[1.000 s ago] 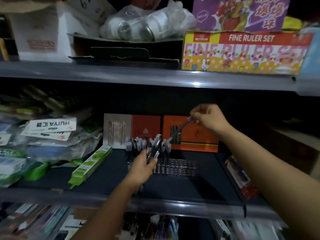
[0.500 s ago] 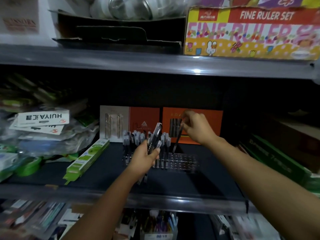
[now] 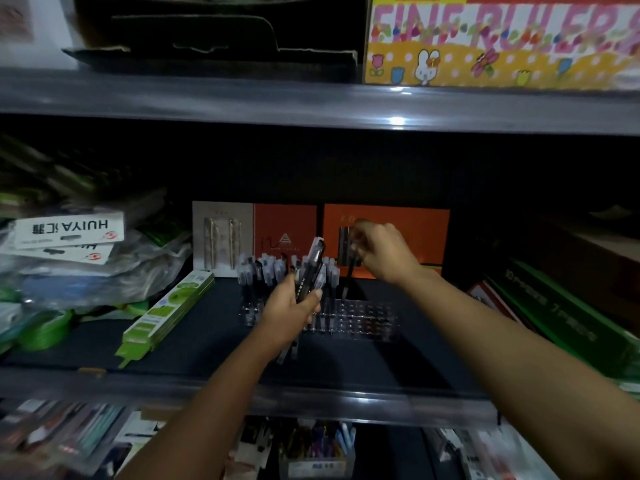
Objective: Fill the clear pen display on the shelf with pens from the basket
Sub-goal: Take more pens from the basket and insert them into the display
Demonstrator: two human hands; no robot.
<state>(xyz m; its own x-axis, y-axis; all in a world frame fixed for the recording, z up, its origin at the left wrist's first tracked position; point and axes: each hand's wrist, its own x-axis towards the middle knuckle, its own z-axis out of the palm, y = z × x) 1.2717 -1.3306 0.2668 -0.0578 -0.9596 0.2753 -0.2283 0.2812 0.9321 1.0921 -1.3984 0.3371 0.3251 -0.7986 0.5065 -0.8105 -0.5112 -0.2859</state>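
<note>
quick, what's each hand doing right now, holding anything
Left hand: closed, gripping a bundle of pens.
Right hand: fingers pinching a single pen above the clear pen display.

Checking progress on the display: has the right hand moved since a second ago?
Yes. The right hand has come down from above the orange box, lowering its pen toward the clear display.

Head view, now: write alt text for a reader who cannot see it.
A person's right hand lowers a dark pen into a clear pen display on a dim shop shelf, while the left hand grips a bundle of pens. The display's left side is already filled.
</note>
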